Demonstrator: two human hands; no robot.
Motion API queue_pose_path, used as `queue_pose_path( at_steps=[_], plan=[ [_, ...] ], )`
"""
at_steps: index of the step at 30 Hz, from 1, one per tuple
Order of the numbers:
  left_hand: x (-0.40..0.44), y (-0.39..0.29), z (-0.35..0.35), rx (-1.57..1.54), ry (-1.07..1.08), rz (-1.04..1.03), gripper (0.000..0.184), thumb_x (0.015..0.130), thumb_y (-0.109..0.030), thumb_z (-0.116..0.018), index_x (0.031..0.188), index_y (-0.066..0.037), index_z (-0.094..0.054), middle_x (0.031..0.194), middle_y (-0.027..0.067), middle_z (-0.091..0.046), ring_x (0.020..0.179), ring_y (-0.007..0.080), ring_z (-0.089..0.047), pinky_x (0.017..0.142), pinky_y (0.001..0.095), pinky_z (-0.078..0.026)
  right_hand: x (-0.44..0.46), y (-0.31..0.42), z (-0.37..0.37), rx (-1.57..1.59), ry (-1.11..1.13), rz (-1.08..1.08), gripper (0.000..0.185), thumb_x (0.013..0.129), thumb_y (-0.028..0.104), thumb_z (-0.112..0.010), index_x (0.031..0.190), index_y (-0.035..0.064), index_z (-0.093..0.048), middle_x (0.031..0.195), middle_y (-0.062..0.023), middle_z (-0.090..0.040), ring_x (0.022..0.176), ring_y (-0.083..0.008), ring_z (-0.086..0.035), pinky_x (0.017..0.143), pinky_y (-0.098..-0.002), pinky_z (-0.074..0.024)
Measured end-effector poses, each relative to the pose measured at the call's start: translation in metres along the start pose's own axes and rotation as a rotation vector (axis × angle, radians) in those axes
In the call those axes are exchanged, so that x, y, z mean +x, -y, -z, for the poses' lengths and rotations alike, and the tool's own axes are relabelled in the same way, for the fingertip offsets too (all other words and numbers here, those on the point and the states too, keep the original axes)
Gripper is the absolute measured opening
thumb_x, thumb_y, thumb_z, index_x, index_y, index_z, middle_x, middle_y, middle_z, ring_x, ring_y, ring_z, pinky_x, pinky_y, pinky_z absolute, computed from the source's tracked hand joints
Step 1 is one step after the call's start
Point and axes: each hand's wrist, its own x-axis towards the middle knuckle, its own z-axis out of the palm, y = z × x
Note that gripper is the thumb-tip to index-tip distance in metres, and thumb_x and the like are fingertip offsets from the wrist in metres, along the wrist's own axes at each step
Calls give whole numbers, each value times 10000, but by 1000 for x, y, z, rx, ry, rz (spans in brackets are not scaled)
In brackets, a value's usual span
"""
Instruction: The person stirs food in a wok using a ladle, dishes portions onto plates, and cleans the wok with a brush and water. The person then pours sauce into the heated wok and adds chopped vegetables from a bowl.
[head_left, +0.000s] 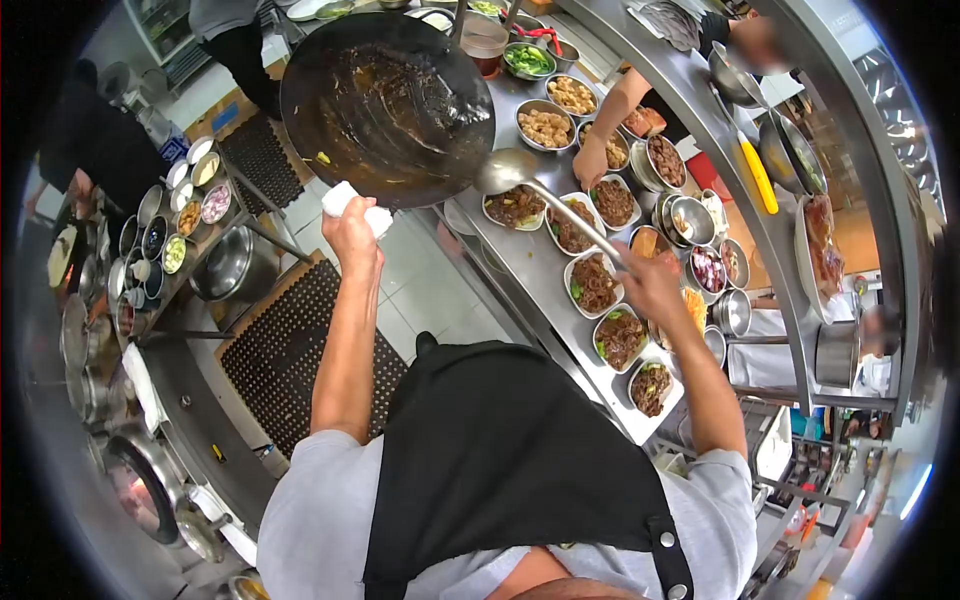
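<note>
Grips a wok (pixel 385 120) through a white cloth (pixel 377 221) with the closed left hand (pixel 352 235); clasps a ladle (pixel 508 171) in the closed right hand (pixel 655 287), near bowls (pixel 567 283) of meat.

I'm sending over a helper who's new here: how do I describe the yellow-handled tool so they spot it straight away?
Find the raised steel shelf curving down the right side, above the counter of meat dishes. A long, thin tool lies on it, beside a dark pan. Its bright yellow handle sets it apart from the pan and metal bowl nearby.
</note>
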Motion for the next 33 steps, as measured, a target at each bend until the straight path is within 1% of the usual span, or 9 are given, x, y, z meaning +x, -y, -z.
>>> queue_pose_path(
  at_steps=[5, 9, 11, 14, 18, 23, 28, 30, 33],
  plan=[
    [3, 4, 15, 55, 18, 101, 236, 745, 36, -645, 968, -30, -603, 835, 43, -617, 681, 169, -625, 597, 316, -545, -3, 12, 54, -37, -30, -90, 555, 901, 153, -671, 1447, 158, -576, 970, -226, -722, 813, -363, -719, 774, -422, -547],
    [-28, -5, 23, 52, 50, 234, 156, 756, -5, -635, 903, -31, -588, 783, 71, -625, 673, 193, -628, 594, 329, -515, 61, 33, 42, 87, -14, -44, 551, 937, 170, -637, 1477, 126, -536, 1218, -260, -673, 1036, -401, -693, 912, -424, -517],
    [-51, -5, 28, 52, 54, 244, 151, 756, -7, -630, 899, -28, -584, 779, 73, -625, 669, 190, -628, 593, 328, -515, 109, 47, 17, 93, -104, 91, 541, 929, 177, -662, 1454, 112, -548, 1159, -260, -691, 985, -408, -695, 872, -450, -517],
    [-93, -11, 31, 67, 90, 245, 134, 756, -18, -623, 882, -29, -578, 769, 78, -625, 648, 186, -624, 588, 325, -513, 142, 58, -61, 178, -245, 175, 551, 934, 146, -643, 1473, 135, -529, 898, -290, -669, 822, -425, -673, 760, -481, -523],
    [-135, -15, 45, 46, 158, 196, 208, 748, 2, -662, 944, -29, -600, 789, 54, -616, 661, 179, -632, 597, 318, -521, 9, 10, -104, 186, -159, 149, 623, 918, 123, -632, 1518, 150, -469, 943, -253, -689, 866, -456, -668, 801, -506, -538],
    [-200, -18, 67, 116, 90, 207, 211, 750, -16, -660, 954, -10, -607, 749, 58, -623, 642, 183, -638, 562, 304, -512, -194, -84, -50, 98, 21, 24, 597, 890, 86, -669, 1470, 165, -554, 1029, -239, -712, 886, -407, -700, 809, -468, -558],
    [-283, -9, 51, 87, 26, 242, 220, 753, -11, -649, 963, -21, -583, 804, 59, -606, 654, 191, -632, 582, 315, -522, -148, -77, 24, 160, -208, 149, 516, 939, 238, -632, 1447, 172, -572, 957, -212, -718, 864, -412, -690, 811, -499, -548],
    [-307, -2, 44, 76, 62, 212, 220, 755, -4, -641, 967, -16, -581, 812, 60, -605, 665, 191, -632, 597, 326, -526, -112, -59, 36, 35, -187, 74, 522, 952, 244, -608, 1465, 171, -543, 943, -220, -709, 865, -438, -680, 812, -527, -537],
    [-347, -8, 23, 94, 101, 177, 200, 757, 4, -627, 952, -13, -584, 800, 65, -606, 663, 191, -632, 598, 321, -521, -92, -64, -12, 72, -250, 59, 541, 961, 247, -588, 1490, 178, -503, 961, -225, -701, 870, -446, -674, 804, -529, -535]
  ],
)
